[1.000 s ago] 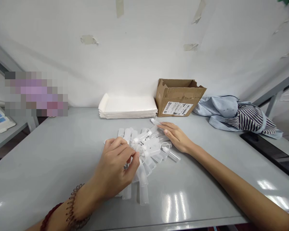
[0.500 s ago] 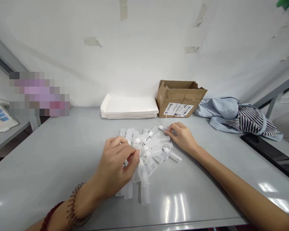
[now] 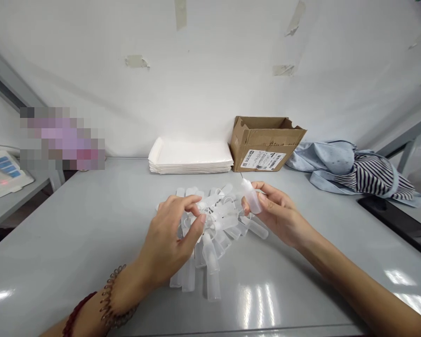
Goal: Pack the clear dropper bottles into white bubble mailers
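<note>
Your left hand, half-open and empty, hovers at the left of the piled bottles on the table. Your right hand pinches one tilted bottle, tip up, by the pile's right side. Beyond: white stack, cardboard box.

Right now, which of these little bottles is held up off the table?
The bottle pinched in your right hand, tilted with its tip up; the others in view lie piled on the table.
</note>
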Tool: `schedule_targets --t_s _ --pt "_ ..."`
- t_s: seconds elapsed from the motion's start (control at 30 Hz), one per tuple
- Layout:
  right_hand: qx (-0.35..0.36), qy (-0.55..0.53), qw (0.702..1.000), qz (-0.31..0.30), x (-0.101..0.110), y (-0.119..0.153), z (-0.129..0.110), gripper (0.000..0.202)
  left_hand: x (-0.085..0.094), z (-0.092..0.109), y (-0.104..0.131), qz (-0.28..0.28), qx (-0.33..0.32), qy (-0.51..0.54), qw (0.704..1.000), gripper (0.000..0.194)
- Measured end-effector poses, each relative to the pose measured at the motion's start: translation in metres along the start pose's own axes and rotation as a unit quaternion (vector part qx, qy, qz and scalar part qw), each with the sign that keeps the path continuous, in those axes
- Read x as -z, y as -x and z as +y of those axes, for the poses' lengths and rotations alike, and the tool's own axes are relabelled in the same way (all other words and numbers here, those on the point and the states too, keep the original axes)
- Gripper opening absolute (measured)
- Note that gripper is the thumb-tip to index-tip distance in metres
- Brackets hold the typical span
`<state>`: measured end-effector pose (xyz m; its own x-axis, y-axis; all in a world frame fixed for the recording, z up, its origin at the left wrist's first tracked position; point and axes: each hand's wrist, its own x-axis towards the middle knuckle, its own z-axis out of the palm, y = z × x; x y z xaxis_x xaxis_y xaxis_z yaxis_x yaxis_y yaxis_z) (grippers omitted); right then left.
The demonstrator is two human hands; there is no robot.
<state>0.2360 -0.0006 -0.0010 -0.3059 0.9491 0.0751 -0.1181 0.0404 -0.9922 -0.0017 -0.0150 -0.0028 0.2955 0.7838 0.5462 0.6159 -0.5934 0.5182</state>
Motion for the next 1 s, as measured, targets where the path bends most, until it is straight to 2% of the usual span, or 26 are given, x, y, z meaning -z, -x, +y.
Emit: schedule_targets --t_s 0.07,0.13,0.27,0.43,0.67,1.0 --pt "-0.023 -0.079 0.996 -0.032 -0.005 0.003 -0.001 0.027 -0.001 -0.001 0.001 -0.014 0.007 0.009 1.000 0.026" --pt "-0.036 -0.112 0.992 -0.050 -0.009 0.006 -0.001 0.029 -0.002 -0.002 0.001 -0.032 0.005 0.018 0.999 0.029" --pt "-0.050 -0.132 0.987 -0.076 -0.011 0.009 0.002 0.029 -0.003 -0.001 0.001 -0.053 -0.014 0.031 0.998 0.027" --pt "-0.048 -0.144 0.984 -0.092 -0.010 0.010 0.002 0.026 -0.002 0.002 0.000 -0.035 -0.034 0.026 0.998 0.015" --pt "-0.008 -0.130 0.984 -0.122 -0.012 0.013 0.003 0.020 -0.003 -0.001 -0.003 -0.017 -0.059 0.061 0.996 0.012" --pt "-0.035 -0.024 0.991 -0.131 -0.012 0.014 -0.002 0.018 0.000 0.001 -0.001 -0.007 -0.086 0.053 0.995 0.016"
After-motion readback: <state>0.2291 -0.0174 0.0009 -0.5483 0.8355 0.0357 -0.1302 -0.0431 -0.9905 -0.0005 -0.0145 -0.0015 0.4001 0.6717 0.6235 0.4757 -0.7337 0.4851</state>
